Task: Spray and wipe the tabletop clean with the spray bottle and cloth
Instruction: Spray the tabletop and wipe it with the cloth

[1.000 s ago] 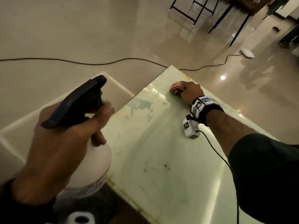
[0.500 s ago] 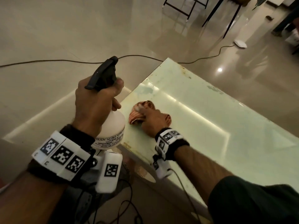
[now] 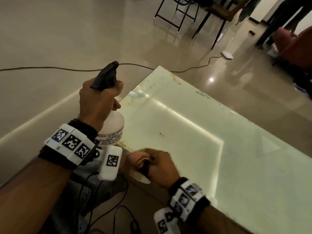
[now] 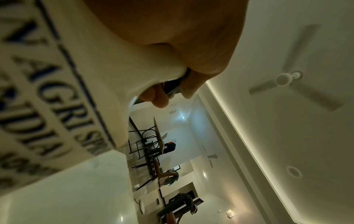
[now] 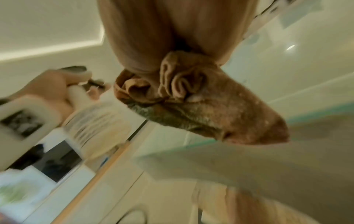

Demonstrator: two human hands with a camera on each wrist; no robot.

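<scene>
My left hand (image 3: 99,102) grips a white spray bottle (image 3: 113,127) with a black trigger head (image 3: 107,76), held upright at the near left edge of the pale glass tabletop (image 3: 194,141). The bottle (image 4: 63,91) fills the left wrist view, my fingers curled round its neck. My right hand (image 3: 160,166) holds a bunched pink-brown cloth (image 3: 140,157) at the table's near edge, just right of the bottle. In the right wrist view the cloth (image 5: 172,84) bulges from my fist, its tip hanging below. A foamy wet patch (image 3: 137,95) lies at the table's far left corner.
A black cable (image 3: 50,69) runs across the shiny tiled floor behind the table to a white device (image 3: 227,54). Chairs with dark metal legs (image 3: 177,17) stand at the back. Another person's legs (image 3: 278,22) and a red seat (image 3: 295,41) are at the far right.
My right hand has dragged the cloth from the far corner back across the table to its near edge. The left hand with the bottle has settled by the table's left edge.
</scene>
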